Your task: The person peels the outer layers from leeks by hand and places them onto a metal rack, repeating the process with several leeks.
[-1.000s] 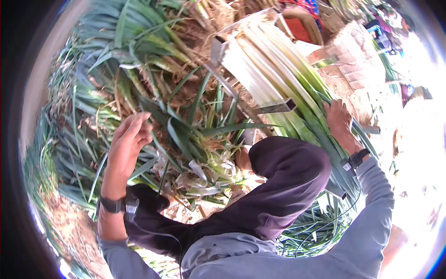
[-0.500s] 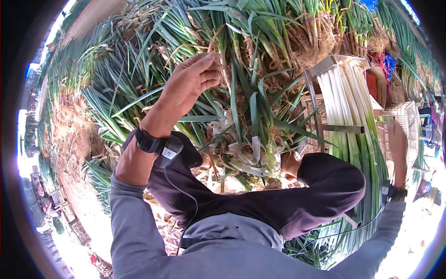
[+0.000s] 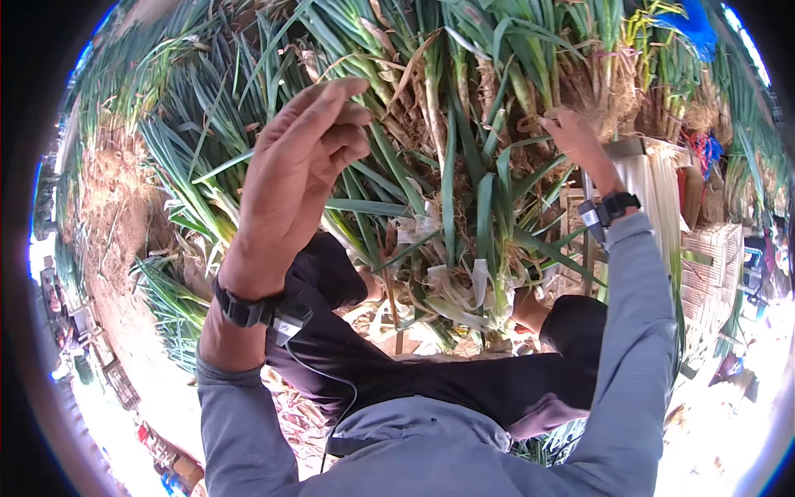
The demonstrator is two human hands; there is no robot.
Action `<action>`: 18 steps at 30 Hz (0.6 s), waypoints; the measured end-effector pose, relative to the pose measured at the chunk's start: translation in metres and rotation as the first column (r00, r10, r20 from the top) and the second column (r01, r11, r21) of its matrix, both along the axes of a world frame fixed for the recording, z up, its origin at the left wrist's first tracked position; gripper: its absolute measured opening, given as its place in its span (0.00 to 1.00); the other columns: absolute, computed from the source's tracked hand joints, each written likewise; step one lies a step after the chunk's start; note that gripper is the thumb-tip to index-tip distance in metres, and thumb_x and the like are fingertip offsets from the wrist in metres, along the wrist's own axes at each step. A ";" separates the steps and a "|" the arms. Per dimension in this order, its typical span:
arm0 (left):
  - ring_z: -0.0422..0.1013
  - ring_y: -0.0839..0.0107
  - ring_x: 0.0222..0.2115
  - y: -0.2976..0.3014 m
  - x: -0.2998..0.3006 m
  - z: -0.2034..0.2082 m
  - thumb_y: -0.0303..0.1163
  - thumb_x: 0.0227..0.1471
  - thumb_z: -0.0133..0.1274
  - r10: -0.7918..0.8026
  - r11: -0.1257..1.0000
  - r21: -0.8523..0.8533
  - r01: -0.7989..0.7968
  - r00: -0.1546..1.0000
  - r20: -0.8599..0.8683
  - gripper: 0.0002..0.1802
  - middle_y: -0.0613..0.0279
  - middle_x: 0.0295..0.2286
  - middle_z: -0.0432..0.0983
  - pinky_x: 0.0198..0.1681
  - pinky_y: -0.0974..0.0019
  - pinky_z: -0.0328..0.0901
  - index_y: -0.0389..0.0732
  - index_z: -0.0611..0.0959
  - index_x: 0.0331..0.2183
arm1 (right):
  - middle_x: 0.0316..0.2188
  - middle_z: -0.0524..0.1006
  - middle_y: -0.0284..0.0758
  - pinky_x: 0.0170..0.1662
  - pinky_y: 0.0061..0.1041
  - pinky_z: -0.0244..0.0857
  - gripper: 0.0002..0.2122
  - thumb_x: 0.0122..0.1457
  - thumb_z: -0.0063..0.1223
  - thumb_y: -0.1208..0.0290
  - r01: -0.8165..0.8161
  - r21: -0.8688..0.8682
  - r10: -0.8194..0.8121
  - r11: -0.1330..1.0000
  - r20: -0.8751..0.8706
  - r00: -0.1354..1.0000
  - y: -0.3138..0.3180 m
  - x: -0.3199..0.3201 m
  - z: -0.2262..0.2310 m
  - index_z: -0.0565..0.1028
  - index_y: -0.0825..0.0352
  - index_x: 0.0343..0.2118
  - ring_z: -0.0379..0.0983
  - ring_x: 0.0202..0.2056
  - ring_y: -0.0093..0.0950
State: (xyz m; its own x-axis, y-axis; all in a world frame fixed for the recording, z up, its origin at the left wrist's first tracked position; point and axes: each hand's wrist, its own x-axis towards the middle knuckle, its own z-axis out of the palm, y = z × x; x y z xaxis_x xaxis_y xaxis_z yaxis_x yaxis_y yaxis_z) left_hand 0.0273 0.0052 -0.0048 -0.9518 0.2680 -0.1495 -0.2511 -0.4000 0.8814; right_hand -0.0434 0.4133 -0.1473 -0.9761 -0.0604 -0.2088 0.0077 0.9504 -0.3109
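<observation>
We held our left hand (image 3: 300, 157) half-curled, seemingly empty; our right hand (image 3: 575, 139), curled, hold indeterminate, needed clear access to the leeks (image 3: 448, 178).

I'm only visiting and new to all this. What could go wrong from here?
The leafy leeks near the right hand lie crossed and tangled, so pulling one might drag or tear others. The thin cable running from the box on the left wrist over the dark trousers could snag as that arm moves. The pale peelings heaped between the feet might make footing slippery.
</observation>
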 end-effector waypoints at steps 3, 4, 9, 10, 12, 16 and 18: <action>0.72 0.77 0.31 -0.009 -0.004 0.002 0.38 0.64 0.48 0.081 0.997 -0.011 -0.081 0.996 0.031 0.19 0.66 0.34 0.78 0.39 0.73 0.66 0.35 0.78 0.49 | 0.41 0.77 0.50 0.46 0.43 0.66 0.16 0.63 0.47 0.60 0.070 -0.022 -0.071 0.997 -0.042 0.997 -0.002 -0.015 -0.064 0.76 0.65 0.46 0.73 0.45 0.47; 0.71 0.77 0.31 -0.012 -0.004 0.002 0.38 0.64 0.48 0.101 0.995 -0.003 -0.101 0.994 0.042 0.19 0.65 0.33 0.77 0.39 0.73 0.66 0.35 0.78 0.49 | 0.41 0.77 0.49 0.46 0.44 0.66 0.16 0.63 0.47 0.60 0.109 0.006 -0.108 0.994 -0.108 0.988 -0.004 -0.019 -0.080 0.76 0.65 0.47 0.73 0.45 0.48; 0.70 0.78 0.30 -0.005 -0.005 0.004 0.36 0.65 0.45 0.137 0.990 -0.043 -0.133 0.984 0.114 0.18 0.65 0.30 0.74 0.36 0.72 0.66 0.33 0.76 0.50 | 0.49 0.75 0.48 0.54 0.43 0.64 0.21 0.60 0.50 0.63 0.369 0.115 -0.364 0.922 -0.065 0.929 0.028 -0.025 -0.161 0.69 0.64 0.55 0.71 0.51 0.48; 0.70 0.78 0.30 -0.002 -0.006 0.001 0.36 0.65 0.45 0.120 0.993 -0.030 -0.117 0.986 0.112 0.18 0.65 0.30 0.74 0.36 0.72 0.66 0.33 0.76 0.50 | 0.49 0.75 0.48 0.54 0.43 0.64 0.21 0.60 0.50 0.63 0.384 0.125 -0.377 0.915 -0.073 0.923 0.043 -0.023 -0.181 0.69 0.64 0.55 0.71 0.51 0.48; 0.71 0.77 0.30 -0.002 -0.004 -0.001 0.36 0.65 0.45 0.115 0.993 -0.034 -0.111 0.982 0.149 0.18 0.65 0.30 0.75 0.35 0.72 0.67 0.34 0.76 0.48 | 0.48 0.75 0.50 0.54 0.44 0.64 0.21 0.56 0.52 0.65 0.397 -0.024 -0.397 0.918 0.011 0.918 0.053 -0.025 -0.203 0.69 0.65 0.53 0.70 0.52 0.48; 0.71 0.78 0.28 0.010 -0.003 -0.005 0.36 0.65 0.45 0.145 0.985 -0.121 -0.121 0.965 0.218 0.17 0.66 0.29 0.75 0.34 0.73 0.68 0.34 0.76 0.47 | 0.39 0.78 0.50 0.49 0.46 0.66 0.21 0.51 0.56 0.65 0.320 0.181 -0.340 0.930 0.091 0.936 0.047 -0.024 -0.192 0.72 0.65 0.48 0.74 0.44 0.51; 0.71 0.78 0.28 0.011 -0.004 -0.004 0.36 0.65 0.45 0.114 0.988 -0.122 -0.090 0.971 0.211 0.17 0.66 0.29 0.75 0.35 0.74 0.67 0.34 0.76 0.48 | 0.35 0.79 0.50 0.46 0.44 0.67 0.20 0.49 0.57 0.62 0.283 0.119 -0.290 0.952 0.046 0.956 0.032 -0.015 -0.166 0.75 0.66 0.45 0.75 0.41 0.52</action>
